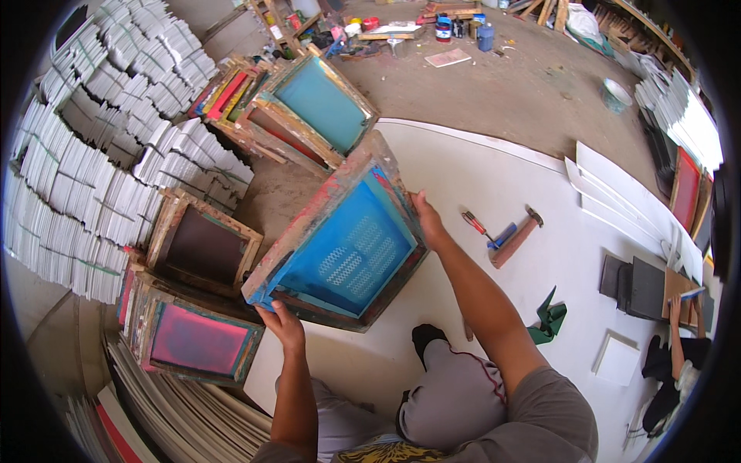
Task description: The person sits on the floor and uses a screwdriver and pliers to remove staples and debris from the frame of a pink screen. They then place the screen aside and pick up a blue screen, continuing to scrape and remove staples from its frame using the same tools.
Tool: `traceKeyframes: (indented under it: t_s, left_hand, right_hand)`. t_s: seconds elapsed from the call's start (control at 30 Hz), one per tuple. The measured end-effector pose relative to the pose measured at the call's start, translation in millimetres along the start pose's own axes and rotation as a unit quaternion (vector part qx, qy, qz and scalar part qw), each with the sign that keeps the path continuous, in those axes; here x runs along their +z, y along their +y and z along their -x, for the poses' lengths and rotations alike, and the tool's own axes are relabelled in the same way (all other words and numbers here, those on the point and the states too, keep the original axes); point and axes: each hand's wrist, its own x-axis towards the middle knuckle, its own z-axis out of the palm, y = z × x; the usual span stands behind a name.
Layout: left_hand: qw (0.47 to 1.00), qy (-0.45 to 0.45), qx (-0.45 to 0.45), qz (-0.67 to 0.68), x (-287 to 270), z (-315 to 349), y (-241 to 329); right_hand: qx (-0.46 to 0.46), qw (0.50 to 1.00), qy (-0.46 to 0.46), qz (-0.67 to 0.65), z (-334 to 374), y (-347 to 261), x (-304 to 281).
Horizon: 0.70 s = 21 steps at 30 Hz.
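The left forearm (299, 401) rises bare and nearly upright from the lower edge, running almost straight through the wrist into the left hand (286, 328), which grips with its fingertips pointing upward. The right arm (482, 301) reaches farther forward, slanting up and leftward out of a short grey sleeve (549, 409). The right hand (430, 222) is also closed in a grip, its fingers partly hidden. Both hands are bare and well apart, the right one farther from the body.
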Motion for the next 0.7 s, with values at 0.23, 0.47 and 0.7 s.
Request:
traceKeyframes:
  t_s: [0.23,0.47,0.7]
  left_hand:
    - [0.996,0.036,-0.078,-0.023,16,35,-21]
    - [0.979,0.030,-0.145,-0.143,-12,43,-54]
    - [0.986,0.071,-0.148,-0.005,13,41,-64]
  right_hand:
    - [-0.090,0.964,0.104,0.228,35,18,0]
    - [-0.077,0.925,0.121,0.352,72,-18,26]
    - [-0.078,0.956,0.033,0.282,31,6,-14]
